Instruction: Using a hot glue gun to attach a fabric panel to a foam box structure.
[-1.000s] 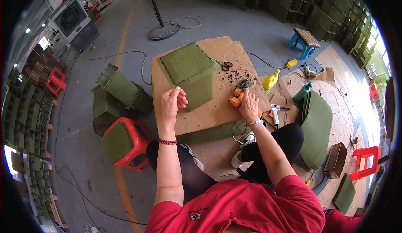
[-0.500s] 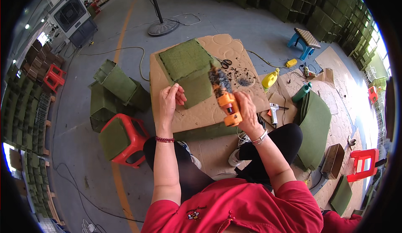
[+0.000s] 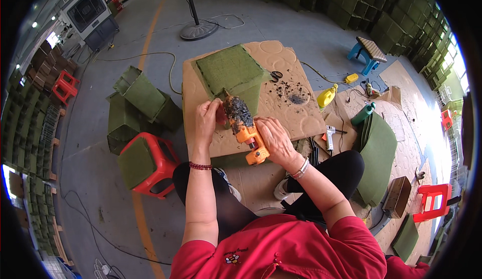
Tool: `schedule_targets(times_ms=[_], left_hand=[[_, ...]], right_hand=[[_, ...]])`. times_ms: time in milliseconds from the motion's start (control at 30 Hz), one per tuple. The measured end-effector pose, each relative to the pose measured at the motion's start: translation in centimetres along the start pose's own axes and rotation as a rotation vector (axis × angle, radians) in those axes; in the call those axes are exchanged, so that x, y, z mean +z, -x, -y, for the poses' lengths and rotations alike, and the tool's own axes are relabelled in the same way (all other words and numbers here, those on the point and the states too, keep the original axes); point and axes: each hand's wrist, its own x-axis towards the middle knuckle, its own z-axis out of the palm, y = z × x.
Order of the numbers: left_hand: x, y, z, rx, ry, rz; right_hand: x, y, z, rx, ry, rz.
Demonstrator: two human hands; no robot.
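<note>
Head view, looking down at a seated person in a red shirt. The right hand (image 3: pixel 273 139) is closed around the handle of an orange hot-glue gun (image 3: pixel 244 126), whose blackened, crusted front end points up and to the left, away from the person; the handle lies under the palm while the barrel juts out beyond the fingers. The left hand (image 3: pixel 207 120) meets the gun at that dark front end, its fingers curled against the barrel's left side; whether they clamp it or only steady it cannot be told. A beaded bracelet (image 3: pixel 200 166) sits on the left wrist, a pale bracelet on the right. Both hands and the gun are raised just above a tan cardboard-covered work surface (image 3: pixel 291 118), near its front edge. On the surface behind the gun lies a folded piece of green felt (image 3: pixel 229 71), its near corner just beyond the gun's tip. Further back, small scissors (image 3: pixel 275 75) and a scatter of dark debris (image 3: pixel 293 96). To the right, a yellow bottle (image 3: pixel 327 97) and a white glue gun (image 3: pixel 330 134) lie on the floor coverings. To the left stand a red stool (image 3: pixel 148 163) with a green felt top and green felt boxes (image 3: pixel 140 101).
</note>
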Motion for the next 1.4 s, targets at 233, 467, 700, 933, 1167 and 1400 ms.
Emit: schedule_targets(times_ms=[233, 467, 700, 933, 1167, 1400], left_hand=[[-0.5, -0.3, 0.7, 0.043, -0.028, 0.075], [-0.1, -0.2, 0.3, 0.036, 0.001, 0.064], [-0.1, -0.1, 0.4, 0.02, -0.008, 0.045], [0.0, -0.1, 0.3, 0.01, 0.01, 0.05], [-0.1, 0.0, 0.2, 0.019, 0.026, 0.061], [-0.2, -0.1, 0.4, 0.019, -0.004, 0.058]], right_hand=[[1.9, 1.6, -2.5, 0.108, -0.015, 0.035], [1.6, 1.9, -3.8, 0.163, 0.012, -0.015], [1.7, 2.6, -5.1, 0.193, 0.048, -0.025], [0.8, 3.0, -6.2, 0.24, 0.108, -0.033], [-2.0, 3.9, -7.5, 0.29, 0.279, -0.234], [-3.1, 5.5, -5.1, 0.465, 0.225, -0.369]])
